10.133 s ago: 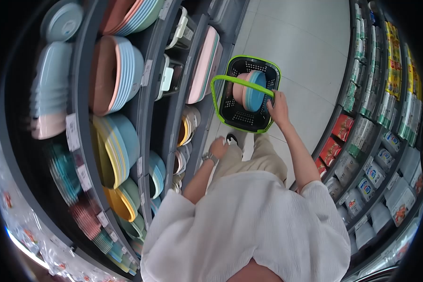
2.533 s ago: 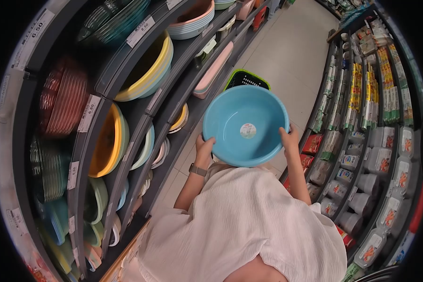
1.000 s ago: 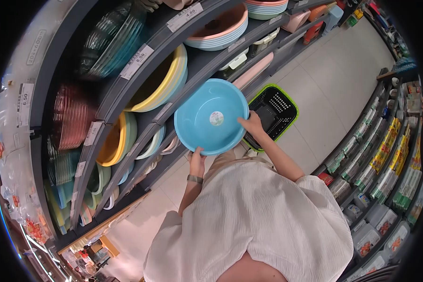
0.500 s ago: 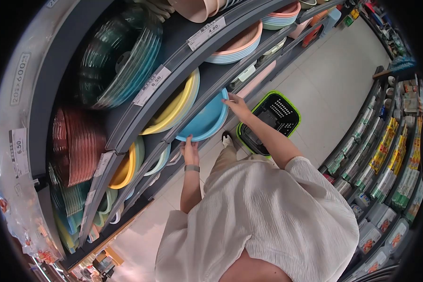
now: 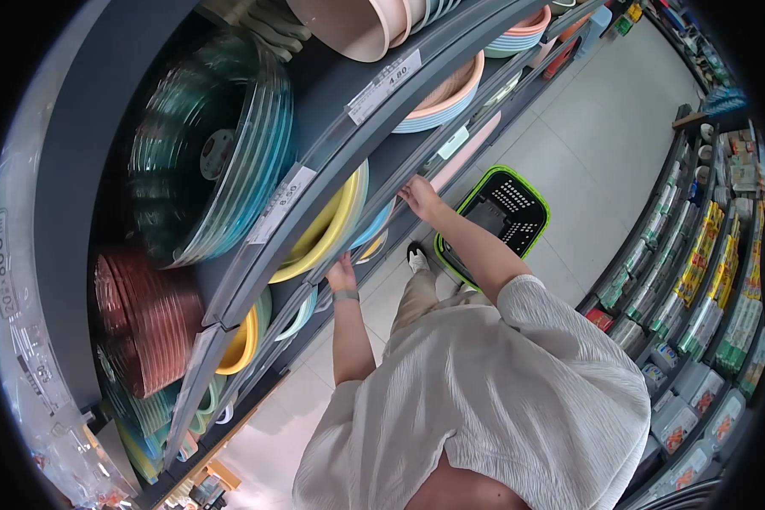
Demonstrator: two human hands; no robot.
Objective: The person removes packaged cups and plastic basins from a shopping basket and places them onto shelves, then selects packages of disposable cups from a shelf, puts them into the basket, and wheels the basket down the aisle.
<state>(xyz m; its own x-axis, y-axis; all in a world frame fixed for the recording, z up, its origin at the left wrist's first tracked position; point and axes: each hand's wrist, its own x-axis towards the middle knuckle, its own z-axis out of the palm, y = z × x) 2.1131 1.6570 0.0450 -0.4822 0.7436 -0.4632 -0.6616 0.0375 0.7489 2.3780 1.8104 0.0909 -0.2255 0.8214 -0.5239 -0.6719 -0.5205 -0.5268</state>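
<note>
The blue basin point(image 5: 374, 228) is mostly inside a lower level of the left shelf point(image 5: 361, 119), with only part of its rim showing below the yellow basins point(image 5: 336, 229). My left hand point(image 5: 342, 274) touches the near side of the blue basin, its fingers partly hidden at the shelf edge. At the shelf edge beyond the basin is my right hand point(image 5: 418, 197), fingers curled and close together; I cannot make out whether they still touch the rim. A black basket with a green rim point(image 5: 518, 202) stands on the floor to the right of my right arm.
Clear teal bowls point(image 5: 221, 153), reddish bowls point(image 5: 144, 323) and pink basins point(image 5: 450, 93) fill other shelf levels on the left. The right shelf point(image 5: 663, 280) carries packaged goods. Grey floor tiles point(image 5: 586, 153) run between the shelves, with my shoe point(image 5: 416, 257) near the basket.
The blue basin has moved from in front of me leftward into the shelf, and less of it shows. Both hands have followed it to the shelf edge. The handheld view has shifted toward the shelf.
</note>
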